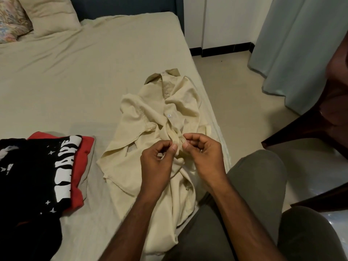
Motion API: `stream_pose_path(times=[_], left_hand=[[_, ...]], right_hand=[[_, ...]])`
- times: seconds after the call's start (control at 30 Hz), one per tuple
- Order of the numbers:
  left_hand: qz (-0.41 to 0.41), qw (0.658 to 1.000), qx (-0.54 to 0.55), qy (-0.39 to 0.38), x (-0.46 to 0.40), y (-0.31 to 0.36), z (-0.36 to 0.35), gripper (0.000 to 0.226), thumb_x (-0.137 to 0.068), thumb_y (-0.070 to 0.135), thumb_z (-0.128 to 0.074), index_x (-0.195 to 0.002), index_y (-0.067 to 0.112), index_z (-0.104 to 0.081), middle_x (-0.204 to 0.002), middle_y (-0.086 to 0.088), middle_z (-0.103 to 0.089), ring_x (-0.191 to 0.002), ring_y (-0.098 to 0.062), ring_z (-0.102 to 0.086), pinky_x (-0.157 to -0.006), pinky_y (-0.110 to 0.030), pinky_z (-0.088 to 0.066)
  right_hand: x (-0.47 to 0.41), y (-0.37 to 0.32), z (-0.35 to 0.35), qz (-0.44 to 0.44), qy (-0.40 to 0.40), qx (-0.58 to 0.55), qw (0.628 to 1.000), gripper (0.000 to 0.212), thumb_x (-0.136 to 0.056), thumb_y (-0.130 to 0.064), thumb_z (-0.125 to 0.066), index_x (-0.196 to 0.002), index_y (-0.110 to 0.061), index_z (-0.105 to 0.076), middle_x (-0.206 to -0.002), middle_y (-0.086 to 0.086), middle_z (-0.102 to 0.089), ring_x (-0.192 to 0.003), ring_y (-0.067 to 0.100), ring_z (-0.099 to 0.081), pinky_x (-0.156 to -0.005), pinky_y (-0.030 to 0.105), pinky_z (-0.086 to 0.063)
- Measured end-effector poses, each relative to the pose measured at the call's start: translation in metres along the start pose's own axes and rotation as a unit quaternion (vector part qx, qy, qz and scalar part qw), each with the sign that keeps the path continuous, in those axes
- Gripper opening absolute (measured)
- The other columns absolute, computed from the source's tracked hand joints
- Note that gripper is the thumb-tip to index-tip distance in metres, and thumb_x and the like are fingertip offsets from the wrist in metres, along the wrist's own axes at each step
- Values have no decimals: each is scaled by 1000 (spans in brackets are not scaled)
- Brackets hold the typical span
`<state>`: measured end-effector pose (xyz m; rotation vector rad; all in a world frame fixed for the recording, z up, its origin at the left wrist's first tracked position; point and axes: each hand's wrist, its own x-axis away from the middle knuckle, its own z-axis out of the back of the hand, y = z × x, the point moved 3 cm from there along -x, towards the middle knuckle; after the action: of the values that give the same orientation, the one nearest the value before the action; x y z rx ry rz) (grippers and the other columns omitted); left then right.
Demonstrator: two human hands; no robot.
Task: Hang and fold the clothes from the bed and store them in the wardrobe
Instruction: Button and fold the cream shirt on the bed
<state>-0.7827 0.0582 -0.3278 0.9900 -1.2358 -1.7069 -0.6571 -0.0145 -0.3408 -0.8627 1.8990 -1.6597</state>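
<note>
Both hands, left hand [160,159] and right hand [203,153], pinch the cream shirt [150,113] placket on the bed [75,72]; better to keep edges aligned while buttoning.

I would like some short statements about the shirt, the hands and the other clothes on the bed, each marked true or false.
1. Both hands, left hand and right hand, pinch the shirt front. True.
2. The shirt hangs on a hanger. False: it lies on the bed.
3. A black printed garment lies over a red one. True.
4. The shirt is dark blue. False: it is pale yellow.
5. The collar points toward the person. False: it points away.
</note>
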Motion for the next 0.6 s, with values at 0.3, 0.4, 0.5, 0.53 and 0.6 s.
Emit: stream_pose_path(times=[0.3,0.4,0.5,0.53,0.6], left_hand=[[-29,990,-84,114,1,-7,9,7,-88,19,-76,-82,21,-74,-76,8,-72,-82,-17,-68,-79,-47,-54],[-30,989,-83,118,3,-6,8,10,-87,25,-74,-78,20,-72,-73,8,-70,-79,-20,-67,-78,-46,-52],[-34,991,-76,106,6,-1,1,7,-85,22,-72,-79,20,-73,-74,9,-70,-80,-20,-67,-75,-41,-53],[-39,991,-78,103,7,1,-1,6,-86,17,-73,-80,19,-73,-76,9,-70,-80,-18,-67,-74,-39,-53],[-45,990,-87,103,8,3,-4,8,-87,9,-74,-83,16,-74,-78,8,-71,-82,-15,-67,-74,-33,-53]], right_hand=[[2,2,-5,43,10,180,983,11,-93,-22,-72,-82,-21,-70,-78,-9,-70,-76,8,-65,-71,23,-53],[4,3,-9,54,0,192,980,12,-97,-24,-67,-86,-20,-66,-80,-7,-69,-78,10,-65,-71,25,-52],[7,3,-14,82,8,206,975,10,-99,-24,-63,-90,-19,-65,-82,-8,-67,-79,11,-64,-72,30,-53],[7,3,-15,90,11,214,973,10,-99,-23,-62,-91,-19,-65,-83,-9,-67,-80,10,-64,-72,30,-53],[8,1,-17,97,15,219,971,9,-100,-21,-62,-91,-18,-66,-83,-10,-66,-80,9,-63,-72,27,-52]])
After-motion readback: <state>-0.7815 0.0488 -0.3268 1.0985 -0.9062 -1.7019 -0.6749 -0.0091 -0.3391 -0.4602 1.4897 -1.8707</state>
